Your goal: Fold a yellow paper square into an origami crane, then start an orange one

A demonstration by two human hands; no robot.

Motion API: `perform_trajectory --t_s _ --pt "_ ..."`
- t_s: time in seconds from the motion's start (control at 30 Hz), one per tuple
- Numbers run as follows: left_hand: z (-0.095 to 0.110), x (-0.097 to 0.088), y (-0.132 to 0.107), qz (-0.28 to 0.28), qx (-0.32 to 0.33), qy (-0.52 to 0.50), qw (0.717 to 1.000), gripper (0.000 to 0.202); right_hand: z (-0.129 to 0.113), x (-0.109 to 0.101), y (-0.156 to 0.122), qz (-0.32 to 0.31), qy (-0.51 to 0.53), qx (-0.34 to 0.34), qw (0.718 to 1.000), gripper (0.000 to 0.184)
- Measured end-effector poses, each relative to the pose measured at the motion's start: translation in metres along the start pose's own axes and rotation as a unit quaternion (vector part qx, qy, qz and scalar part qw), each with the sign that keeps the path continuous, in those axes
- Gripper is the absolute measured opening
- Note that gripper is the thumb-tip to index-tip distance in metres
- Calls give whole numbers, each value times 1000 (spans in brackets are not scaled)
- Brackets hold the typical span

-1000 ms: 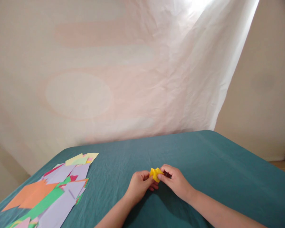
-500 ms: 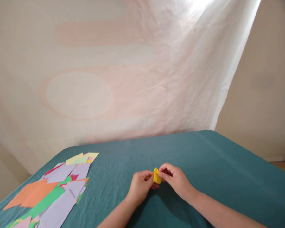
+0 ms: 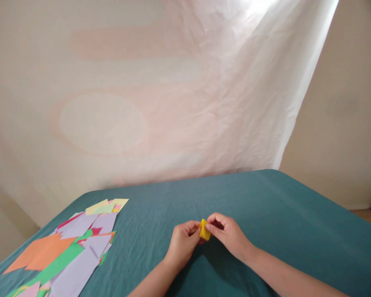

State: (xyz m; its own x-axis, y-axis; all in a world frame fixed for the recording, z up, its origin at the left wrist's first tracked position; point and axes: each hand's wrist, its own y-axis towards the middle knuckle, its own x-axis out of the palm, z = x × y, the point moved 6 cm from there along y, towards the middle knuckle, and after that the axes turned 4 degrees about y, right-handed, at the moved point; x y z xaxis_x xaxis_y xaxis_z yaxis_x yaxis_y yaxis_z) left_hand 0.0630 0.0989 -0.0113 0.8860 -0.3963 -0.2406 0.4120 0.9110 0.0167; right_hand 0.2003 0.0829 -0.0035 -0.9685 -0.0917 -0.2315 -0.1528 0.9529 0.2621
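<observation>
Between my two hands is a small piece of folded yellow paper [image 3: 205, 232], compact and box-like, held just above the cloth. My left hand [image 3: 184, 240] pinches its left side with thumb and fingers. From the right, my right hand [image 3: 227, 232] grips its upper right edge between thumb and forefinger. The fingertips cover parts of the paper, so its full shape cannot be made out.
A teal cloth [image 3: 160, 206] covers the table. At the left lies a spread of coloured paper sheets [image 3: 76, 264], lilac, orange, green, pink and pale yellow. Behind the table hangs a pale curtain [image 3: 173, 123].
The top of the yellow paper has turned slightly and now looks more pointed. Both hands stay in nearly the same place, still holding it.
</observation>
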Motion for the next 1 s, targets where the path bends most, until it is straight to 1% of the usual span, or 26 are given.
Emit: perform_trajectory --t_s 0.17,0.27,0.33,0.37,0.53,0.63,0.77,0.87,0.97,1.0 --pt "1 0 0 8 2 3 1000 37 -1 -1 1 2 -22 -8 1000 20" --pt "3 0 -1 11 3 -6 1000 38 -8 -3 1 14 -42 -41 998 19" --pt "4 1 -1 1 7 -14 1000 38 -12 -4 0 17 -42 -64 997 20" --pt "5 1 -2 -5 8 -18 1000 39 -11 -3 0 14 -38 -64 997 19" --pt "9 2 -5 -42 0 -54 998 40 1 0 0 -3 -24 -10 1000 19" --pt "8 4 -6 -61 -8 -69 996 38 4 0 1 1 -19 -6 1000 20" --pt "-1 3 -3 -35 -18 -53 998 33 3 0 1 -1 -20 -12 1000 20" --pt "-6 4 -1 -21 -25 -57 998 28 2 1 1 -2 4 -7 1000 20" --pt "-4 2 0 -14 -20 -75 997 26 4 -1 1 15 35 6 999 30" --pt "-2 1 0 -10 -16 -79 997 25 5 -1 1 13 34 9 999 30"
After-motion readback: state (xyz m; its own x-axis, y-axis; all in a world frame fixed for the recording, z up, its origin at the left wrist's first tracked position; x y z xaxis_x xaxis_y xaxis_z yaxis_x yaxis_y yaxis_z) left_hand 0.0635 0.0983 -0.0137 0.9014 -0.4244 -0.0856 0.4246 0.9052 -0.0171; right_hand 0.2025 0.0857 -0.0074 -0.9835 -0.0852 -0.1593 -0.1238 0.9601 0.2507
